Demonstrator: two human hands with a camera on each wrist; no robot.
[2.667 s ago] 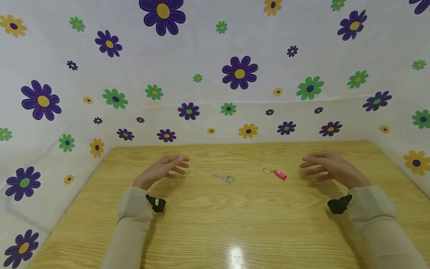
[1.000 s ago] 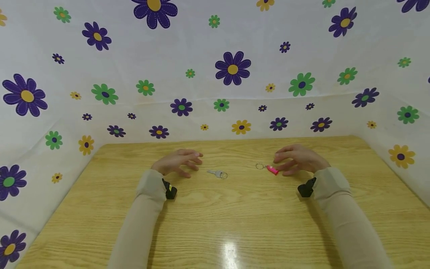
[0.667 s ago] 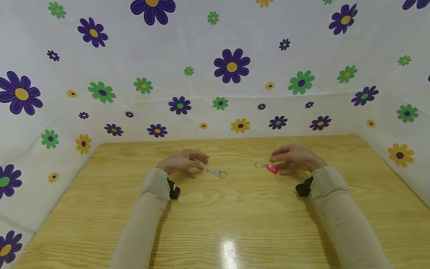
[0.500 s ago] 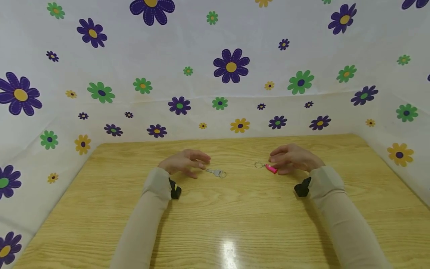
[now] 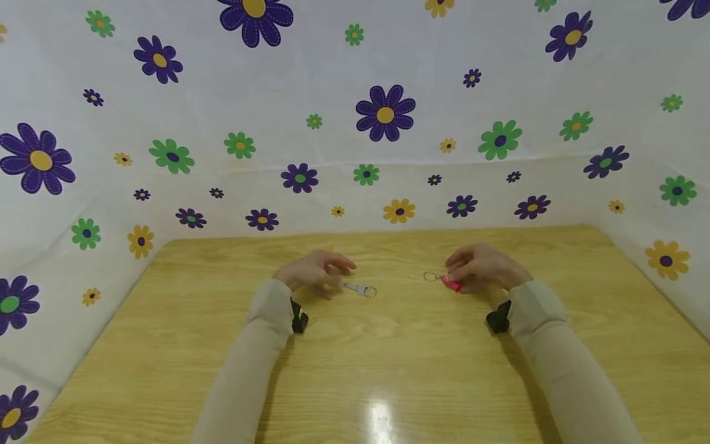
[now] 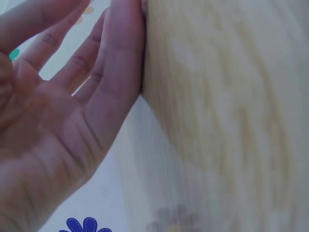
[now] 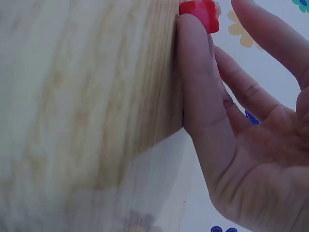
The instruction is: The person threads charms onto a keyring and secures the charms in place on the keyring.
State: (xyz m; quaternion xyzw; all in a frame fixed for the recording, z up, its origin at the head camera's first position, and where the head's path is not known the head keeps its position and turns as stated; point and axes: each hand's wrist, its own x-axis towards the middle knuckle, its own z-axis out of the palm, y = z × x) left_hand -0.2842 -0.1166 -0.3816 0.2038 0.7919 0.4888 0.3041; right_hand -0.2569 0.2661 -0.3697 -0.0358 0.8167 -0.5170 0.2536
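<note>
A small silver key (image 5: 359, 288) with a split ring lies flat on the table, its blade pointing left. My left hand (image 5: 312, 274) hovers low beside the blade, fingertips close to its tip; contact is hard to tell. In the left wrist view the fingers of my left hand (image 6: 72, 92) are loosely bent and hold nothing. To the right lies a pink keychain fob (image 5: 450, 283) with a ring on its left. My right hand (image 5: 485, 269) is over it and partly covers it. In the right wrist view, one fingertip meets the red-pink end of the fob (image 7: 202, 14), fingers spread.
The wooden table (image 5: 355, 357) carries both items near its middle. A white cloth (image 5: 310, 74) printed with purple, green and yellow flowers encloses the back and sides. Small black wrist cameras (image 5: 498, 317) sit at both cuffs.
Both hands have moved inward from the sides, the left to the key's tip, the right onto the pink fob. The fob now looks partly covered by fingers. The key stays on the table.
</note>
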